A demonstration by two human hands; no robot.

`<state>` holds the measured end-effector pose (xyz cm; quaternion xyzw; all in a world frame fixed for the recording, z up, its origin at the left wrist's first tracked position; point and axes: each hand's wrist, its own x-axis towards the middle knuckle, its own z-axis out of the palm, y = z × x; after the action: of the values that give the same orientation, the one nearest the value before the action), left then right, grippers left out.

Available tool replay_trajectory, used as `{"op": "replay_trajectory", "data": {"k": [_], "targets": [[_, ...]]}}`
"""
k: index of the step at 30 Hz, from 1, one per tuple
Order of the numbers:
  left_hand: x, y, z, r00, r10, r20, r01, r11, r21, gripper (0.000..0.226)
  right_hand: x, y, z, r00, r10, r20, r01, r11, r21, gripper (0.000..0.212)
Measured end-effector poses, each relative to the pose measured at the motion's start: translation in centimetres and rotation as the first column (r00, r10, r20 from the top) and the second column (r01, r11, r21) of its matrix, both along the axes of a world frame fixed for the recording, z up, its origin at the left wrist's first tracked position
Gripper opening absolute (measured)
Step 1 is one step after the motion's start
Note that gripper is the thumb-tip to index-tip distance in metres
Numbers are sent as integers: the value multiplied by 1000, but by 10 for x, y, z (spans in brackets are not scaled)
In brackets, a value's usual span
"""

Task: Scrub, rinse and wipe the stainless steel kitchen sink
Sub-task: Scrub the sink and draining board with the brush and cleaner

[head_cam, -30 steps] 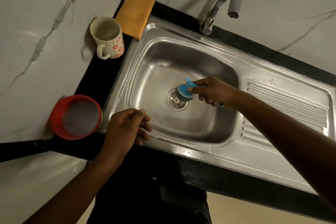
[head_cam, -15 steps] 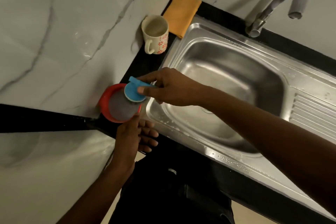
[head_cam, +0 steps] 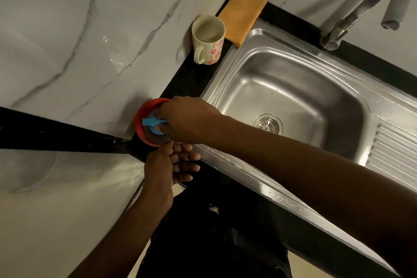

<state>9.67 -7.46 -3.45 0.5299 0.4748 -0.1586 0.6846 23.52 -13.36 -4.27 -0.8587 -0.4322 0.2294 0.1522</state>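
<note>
The right hand [head_cam: 189, 119] grips the blue scrubber [head_cam: 151, 122], fingers curled round it, at the mouth of the red tub [head_cam: 141, 117] on the black counter [head_cam: 187, 79], off the front left corner of the sink [head_cam: 225, 88]; the left hand [head_cam: 169, 165] lies just below the tub, fingers loose and holding nothing, perhaps touching it; droplets bead the sink's front rim; a mug [head_cam: 208, 40] and orange cloth [head_cam: 242, 14] sit by its back left corner.
</note>
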Motion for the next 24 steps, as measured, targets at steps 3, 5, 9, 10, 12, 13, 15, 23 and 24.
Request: {"op": "replay_trajectory", "data": {"k": [3, 5, 9, 10, 12, 13, 15, 23, 24], "targets": [[1, -1, 2, 999, 33, 5, -33, 999, -25, 44, 6, -9, 8, 995, 71, 64, -69, 997, -42, 38], [1, -2, 2, 998, 55, 5, -54, 998, -27, 42, 12, -14, 10, 988, 96, 118, -88, 994, -71, 37], [5, -4, 3, 997, 76, 6, -76, 997, -28, 42, 6, -9, 4, 989, 24, 148, -20, 999, -28, 37], [6, -4, 3, 997, 77, 3, -76, 997, -28, 43, 3, -6, 0, 992, 12, 127, -11, 1000, -6, 39], [7, -5, 5, 996, 87, -1, -87, 996, -28, 44, -1, -2, -7, 998, -2, 58, 0, 1000, 28, 42], [7, -7, 6, 996, 87, 2, -87, 996, -24, 44, 0, -2, -9, 999, -2, 32, 0, 999, 39, 42], [6, -8, 5, 996, 84, 10, -84, 996, -16, 46, 7, -6, -9, 999, 32, -26, -30, 997, 66, 40], [-1, -18, 2, 994, 97, 56, -98, 995, 14, 52, 19, -81, 12, 384, -303, -872, 627, 779, 5, 35], [0, -20, 3, 994, 84, 63, -84, 996, 6, 51, 18, -94, 15, 265, -304, -915, 663, 747, -56, 36]]}}
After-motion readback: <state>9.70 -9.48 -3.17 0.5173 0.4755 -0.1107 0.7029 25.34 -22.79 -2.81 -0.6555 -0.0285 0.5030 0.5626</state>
